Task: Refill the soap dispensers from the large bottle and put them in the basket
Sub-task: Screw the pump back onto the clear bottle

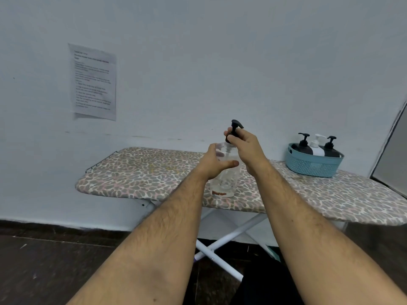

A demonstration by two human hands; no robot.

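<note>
At the upper left of the frame I see a printed sheet [93, 81] stuck to the pale wall; its text is too blurred to read. Below it, running from left of centre to the right edge, is an ironing board [136, 170] with a leopard-spot cover, white crossed legs showing beneath over a dark floor. At the centre, my left hand [214, 162] wraps the side of a clear dispenser bottle [224, 179], thumb across its front; the bottle stands upright on the board near its front edge. My right hand [247, 148] comes over the top and pinches the black pump head [235, 128] at its collar, fingers curled round it. Both forearms cross the lower frame and hide part of the board. Well apart, at the right, a blue basket [312, 167] sits on the board holding three pump bottles: a black one [302, 146], a white one [317, 146] and another black one [330, 148], packed side by side.
</note>
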